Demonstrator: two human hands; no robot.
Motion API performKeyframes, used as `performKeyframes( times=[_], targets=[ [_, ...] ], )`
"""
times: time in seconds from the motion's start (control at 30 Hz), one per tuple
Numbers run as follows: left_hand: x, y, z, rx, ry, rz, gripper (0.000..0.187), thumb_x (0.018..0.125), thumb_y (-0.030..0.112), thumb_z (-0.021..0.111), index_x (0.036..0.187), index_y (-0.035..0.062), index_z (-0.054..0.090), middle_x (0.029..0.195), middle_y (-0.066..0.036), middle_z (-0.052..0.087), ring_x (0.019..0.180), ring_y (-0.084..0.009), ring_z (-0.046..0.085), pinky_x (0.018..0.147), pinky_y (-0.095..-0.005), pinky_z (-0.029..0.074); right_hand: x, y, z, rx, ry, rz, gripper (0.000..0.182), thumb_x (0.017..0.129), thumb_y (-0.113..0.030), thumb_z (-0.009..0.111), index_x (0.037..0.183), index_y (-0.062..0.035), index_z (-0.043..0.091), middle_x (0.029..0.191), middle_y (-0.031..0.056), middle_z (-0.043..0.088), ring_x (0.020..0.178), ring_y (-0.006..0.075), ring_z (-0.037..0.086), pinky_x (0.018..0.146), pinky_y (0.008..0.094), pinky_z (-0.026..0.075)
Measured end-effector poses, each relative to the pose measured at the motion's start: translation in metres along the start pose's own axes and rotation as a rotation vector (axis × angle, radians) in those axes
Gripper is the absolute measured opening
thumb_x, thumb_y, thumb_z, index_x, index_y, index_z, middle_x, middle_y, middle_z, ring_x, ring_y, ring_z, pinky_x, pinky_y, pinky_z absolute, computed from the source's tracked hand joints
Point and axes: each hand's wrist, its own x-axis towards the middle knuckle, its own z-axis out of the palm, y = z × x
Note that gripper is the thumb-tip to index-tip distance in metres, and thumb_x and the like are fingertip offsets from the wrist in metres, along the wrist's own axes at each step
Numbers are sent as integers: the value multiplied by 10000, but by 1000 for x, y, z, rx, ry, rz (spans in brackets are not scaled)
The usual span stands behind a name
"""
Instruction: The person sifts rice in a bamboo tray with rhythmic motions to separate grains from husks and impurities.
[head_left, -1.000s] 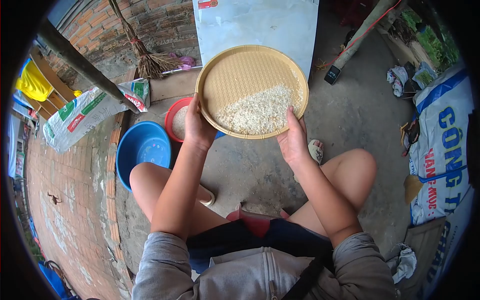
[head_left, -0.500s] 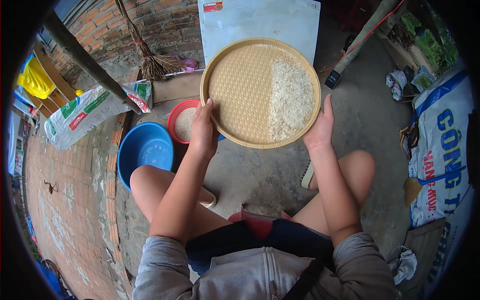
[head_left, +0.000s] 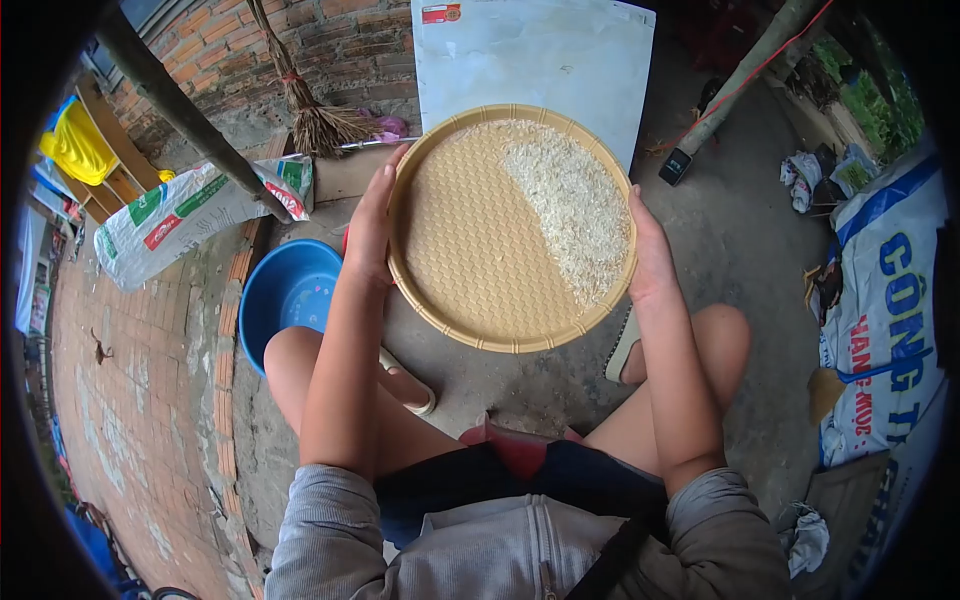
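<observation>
A round woven winnowing tray (head_left: 465,235) is held up in front of me between both hands. Whitish rice grains (head_left: 575,205) lie in a band along its upper and right part, while the left side shows bare weave. My left hand (head_left: 372,225) grips the tray's left rim, its fingers partly hidden beneath. On the opposite rim, my right hand (head_left: 650,250) is closed, fingers mostly behind the edge. A blue basin (head_left: 290,290) stands on the ground to the left of the tray, and the tray and my left hand now cover most of the red container behind.
A broom (head_left: 310,110) leans on the brick wall at the back, near a white board (head_left: 535,60). Wooden poles (head_left: 185,115) rise at left and right. Large printed sacks (head_left: 880,310) line the right side. A small black device (head_left: 676,166) hangs by the right pole.
The tray has come closer to me and slightly left, with both hands still on it. The rice has shifted into a slanting band. The red container has become mostly covered.
</observation>
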Motion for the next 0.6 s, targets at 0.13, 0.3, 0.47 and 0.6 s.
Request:
performKeyframes(
  times=[0.13, 0.3, 0.47, 0.6],
  targets=[
    [-11, -39, 0, 62, 31, -12, 434, 971, 182, 406, 1389, 78, 354, 1305, -85, 475, 1169, -165, 471, 983, -301, 385, 3, -21, -19, -55, 78, 124, 456, 971, -375, 415, 1198, -1, 544, 1143, 130, 603, 1024, 219, 593, 894, 354, 479],
    [-10, -48, -2, 39, 128, -118, 404, 967, 165, 416, 1355, 58, 394, 1246, -100, 516, 1124, -159, 501, 975, -300, 389, -3, -27, -19, -98, 149, 59, 405, 964, -326, 449, 1175, 1, 562, 1107, 120, 621, 1014, 216, 600, 889, 350, 475],
    [-3, -60, -5, 105, 251, -10, 372, 962, 178, 418, 1298, 20, 432, 1156, -98, 566, 1053, -171, 548, 921, -309, 425, 8, -11, -8, -182, 105, -46, 385, 959, -257, 463, 1232, 10, 512, 1166, 125, 583, 1053, 204, 570, 892, 332, 462],
    [-9, -63, 2, 138, 271, 118, 373, 960, 165, 419, 1299, 12, 448, 1189, -100, 564, 1054, -166, 554, 919, -296, 423, 33, -8, -35, -96, 63, 87, 379, 955, -244, 473, 1238, 5, 506, 1168, 112, 575, 1061, 200, 562, 898, 323, 454]
  ],
)
